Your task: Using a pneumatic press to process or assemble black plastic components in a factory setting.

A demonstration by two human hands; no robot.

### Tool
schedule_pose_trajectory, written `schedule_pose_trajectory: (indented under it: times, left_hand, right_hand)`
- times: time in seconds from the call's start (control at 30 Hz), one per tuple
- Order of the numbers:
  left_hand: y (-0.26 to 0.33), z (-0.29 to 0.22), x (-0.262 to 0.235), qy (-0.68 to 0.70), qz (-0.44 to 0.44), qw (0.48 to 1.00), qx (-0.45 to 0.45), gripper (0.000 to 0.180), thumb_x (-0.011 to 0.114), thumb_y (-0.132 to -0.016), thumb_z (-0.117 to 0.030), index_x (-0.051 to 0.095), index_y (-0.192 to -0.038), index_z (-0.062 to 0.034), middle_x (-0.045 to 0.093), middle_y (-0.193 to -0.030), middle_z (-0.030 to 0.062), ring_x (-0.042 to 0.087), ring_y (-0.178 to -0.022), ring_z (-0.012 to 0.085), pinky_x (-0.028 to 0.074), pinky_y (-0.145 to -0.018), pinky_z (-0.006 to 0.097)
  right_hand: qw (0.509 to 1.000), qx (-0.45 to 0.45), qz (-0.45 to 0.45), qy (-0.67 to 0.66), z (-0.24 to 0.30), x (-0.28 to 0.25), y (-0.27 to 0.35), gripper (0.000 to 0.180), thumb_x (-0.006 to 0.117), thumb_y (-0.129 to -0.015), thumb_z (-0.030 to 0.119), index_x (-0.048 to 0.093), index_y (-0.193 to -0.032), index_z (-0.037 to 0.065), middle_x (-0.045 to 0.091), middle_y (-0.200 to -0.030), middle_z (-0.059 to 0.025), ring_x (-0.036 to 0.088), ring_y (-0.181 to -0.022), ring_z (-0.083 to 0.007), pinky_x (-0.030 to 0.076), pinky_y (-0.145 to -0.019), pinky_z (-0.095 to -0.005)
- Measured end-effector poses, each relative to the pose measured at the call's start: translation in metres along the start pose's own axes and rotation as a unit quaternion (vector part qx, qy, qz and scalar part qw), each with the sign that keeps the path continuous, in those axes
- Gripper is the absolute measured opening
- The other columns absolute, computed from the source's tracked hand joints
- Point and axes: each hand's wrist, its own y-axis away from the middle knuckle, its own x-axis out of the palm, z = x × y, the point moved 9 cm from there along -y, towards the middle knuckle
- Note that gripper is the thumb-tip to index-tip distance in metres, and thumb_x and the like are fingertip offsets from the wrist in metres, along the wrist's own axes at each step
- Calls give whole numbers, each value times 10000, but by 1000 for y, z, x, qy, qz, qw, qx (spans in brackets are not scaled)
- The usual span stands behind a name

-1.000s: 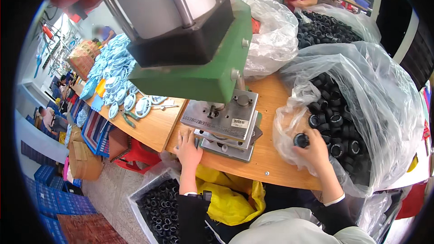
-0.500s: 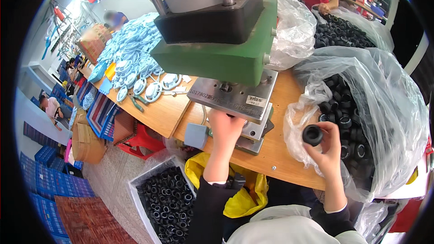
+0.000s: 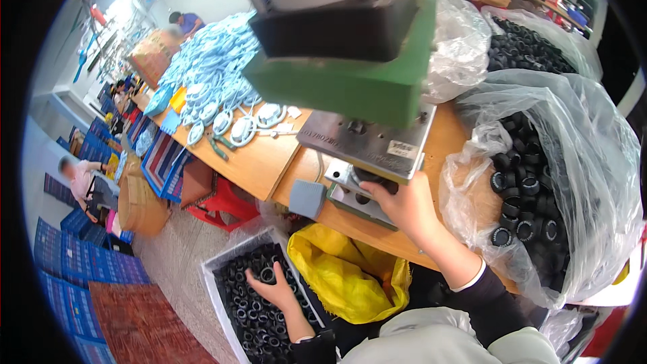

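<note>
My right hand [image 3: 412, 210] reaches into the gap of a press, under its steel upper plate [image 3: 367, 136]. Its thumb and fingers close on a black ring-shaped part [image 3: 379, 182], mostly hidden by the fingers and the plate. The steel lower block [image 3: 340, 174] is just beside the fingertips. My left hand [image 3: 275, 291] is low over a white box [image 3: 210, 283] full of black rings [image 3: 253, 323]. Its thumb and fingers are spread, with one ring showing between them; whether it touches that ring is hard to tell.
A clear plastic bag [image 3: 586, 162] of black round parts lies right of the press. Blue coiled cables [image 3: 209, 61] heap at the far left, near green-handled pliers [image 3: 217, 147]. A grey box [image 3: 307, 199] and yellow sack [image 3: 344, 276] are near the table edge. Other people work farther off.
My left hand has left the press and moved down to the white box. My right hand has carried the black part from beside the bag into the press gap.
</note>
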Motion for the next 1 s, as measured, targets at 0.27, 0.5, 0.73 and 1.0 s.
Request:
schedule_pose_trajectory:
  times: [0.27,0.5,0.73,1.0]
  left_hand:
    - [-28,-92,70,61,126,966,219,504,628,-829,-125,438,-1267,34,444,-1323,207,335,-1286,397,253,-1064,456]
    - [-3,-160,218,-204,347,838,368,469,541,-876,-325,489,-1308,-149,395,-1420,45,268,-1357,279,261,-1015,532]
    - [-1,-168,220,-196,357,827,387,384,504,-883,-237,519,-1249,-123,397,-1416,66,290,-1349,276,300,-949,521]
    - [-1,-167,223,-206,354,825,391,421,512,-811,-169,521,-1227,-108,407,-1403,59,301,-1344,265,300,-952,524]
  right_hand:
    - [999,-21,4,48,-6,3,5,497,731,-686,81,541,-1138,1,588,-1049,-223,581,-920,-386,486,-763,-406]
    - [973,-27,-102,206,-24,-101,85,580,693,-716,43,457,-1244,-4,511,-1219,-213,488,-1135,-377,397,-954,-425]
    - [877,163,-46,449,-83,-209,137,378,722,-614,44,620,-971,-26,561,-991,-149,509,-956,-323,425,-847,-399]
    - [875,174,-36,450,-95,-204,145,363,712,-583,-23,577,-919,-14,503,-984,-147,487,-939,-330,424,-826,-398]
